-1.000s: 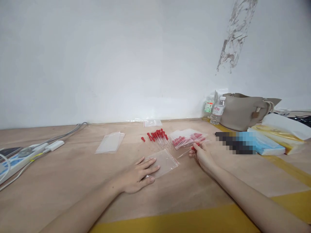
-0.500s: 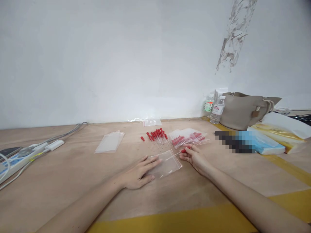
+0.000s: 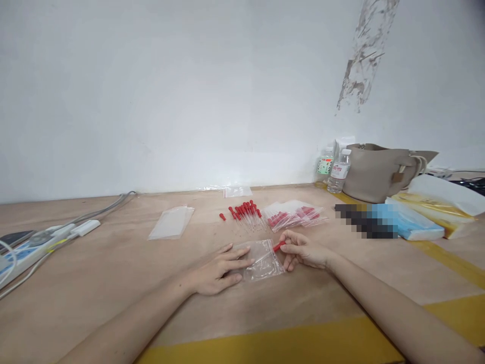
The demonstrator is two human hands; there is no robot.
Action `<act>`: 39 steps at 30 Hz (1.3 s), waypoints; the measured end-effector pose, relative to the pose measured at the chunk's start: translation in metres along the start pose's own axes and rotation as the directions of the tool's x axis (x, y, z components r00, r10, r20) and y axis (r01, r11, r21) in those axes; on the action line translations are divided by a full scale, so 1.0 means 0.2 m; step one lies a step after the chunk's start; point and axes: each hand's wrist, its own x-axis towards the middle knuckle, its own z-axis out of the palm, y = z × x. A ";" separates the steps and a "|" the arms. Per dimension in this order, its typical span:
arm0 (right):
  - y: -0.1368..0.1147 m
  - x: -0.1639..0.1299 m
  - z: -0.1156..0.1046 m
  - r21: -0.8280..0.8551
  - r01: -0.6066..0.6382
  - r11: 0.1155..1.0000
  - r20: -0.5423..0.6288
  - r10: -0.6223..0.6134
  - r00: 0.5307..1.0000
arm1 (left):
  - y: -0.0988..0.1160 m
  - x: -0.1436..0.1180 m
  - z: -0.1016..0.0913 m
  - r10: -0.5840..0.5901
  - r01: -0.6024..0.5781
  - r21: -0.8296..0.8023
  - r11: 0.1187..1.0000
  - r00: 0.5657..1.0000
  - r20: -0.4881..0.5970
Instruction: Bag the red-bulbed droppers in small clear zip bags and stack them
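Observation:
My left hand (image 3: 216,266) lies flat on the wooden table, fingers pressing the left part of a small clear zip bag (image 3: 261,261). My right hand (image 3: 303,250) pinches a glass dropper with a red bulb (image 3: 277,246) at the bag's right edge, its thin tube reaching into the bag. Behind them lie a row of loose red-bulb droppers (image 3: 246,212) and a pile of filled bags (image 3: 293,215).
A stack of empty clear bags (image 3: 172,222) lies at mid-left, another bag (image 3: 237,191) by the wall. A power strip with cables (image 3: 38,242) sits far left. Two water bottles (image 3: 338,173), a beige handbag (image 3: 382,172) and tissue packs (image 3: 417,227) stand at right. Yellow tape (image 3: 288,346) edges the table front.
My right hand has carried one dropper from beside the filled bags leftward and nearer, to the mouth of the clear bag. My left hand has stayed on the bag.

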 end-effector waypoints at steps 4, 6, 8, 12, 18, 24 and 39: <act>-0.02 -0.01 0.01 0.020 -0.010 1.000 -0.054 0.011 0.998 | 0.02 0.00 -0.01 -0.011 0.011 0.019 1.000 0.999 0.033; -0.03 -0.03 0.04 0.004 -0.006 1.000 -0.064 0.007 0.998 | 0.03 0.00 -0.02 0.001 -0.004 0.051 0.999 0.999 0.048; -0.03 -0.04 0.06 0.031 0.029 0.999 -0.030 -0.028 0.999 | 0.04 0.00 -0.02 0.013 -0.018 0.076 0.997 0.998 0.069; -0.03 -0.03 0.11 0.154 0.106 0.982 0.046 -0.114 0.992 | 0.05 0.00 -0.02 0.026 -0.033 0.079 0.996 0.996 0.090; 0.01 0.01 0.06 -0.005 0.221 0.975 -0.147 -0.220 0.964 | 0.03 -0.01 0.00 -0.036 0.033 -0.039 0.999 0.998 -0.058; -0.01 0.01 0.00 -0.284 0.194 0.939 -0.132 -0.238 0.962 | -0.01 -0.01 0.04 -0.035 0.024 -0.061 0.998 0.982 -0.185; -0.01 -0.02 0.06 -0.238 0.030 0.971 -0.275 -0.097 0.956 | 0.01 0.00 0.05 -0.062 0.039 -0.097 0.995 0.966 -0.252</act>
